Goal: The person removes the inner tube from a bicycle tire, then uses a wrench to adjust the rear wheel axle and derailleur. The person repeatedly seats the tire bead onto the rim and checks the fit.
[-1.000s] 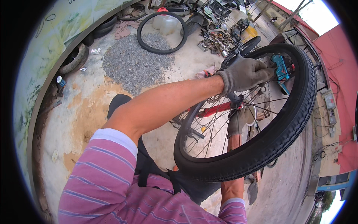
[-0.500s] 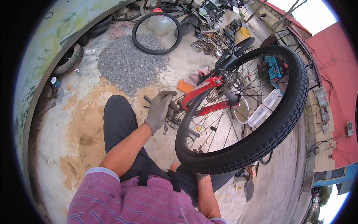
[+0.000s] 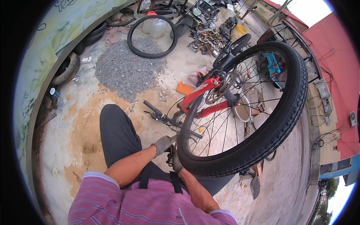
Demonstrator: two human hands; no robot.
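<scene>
A red-framed bicycle stands upside down in front of me, its black-tyred wheel close to the camera. My left hand, in a grey glove, sits low beside the tyre's near edge with fingers curled. My right hand, also gloved, is just below it against the tyre. A small dark object lies between the two hands, and the right hand seems to grip it. The black handlebar rests on the ground just beyond my left hand.
My dark-trousered knee points forward on the concrete. A loose tyre, a gravel patch and a pile of metal parts lie farther off. Old tyres lean at the left wall. A red wall runs on the right.
My left hand has drawn back from the wheel's far side, past the handlebar, down to the tyre's near edge. My right hand has come into view beside it.
</scene>
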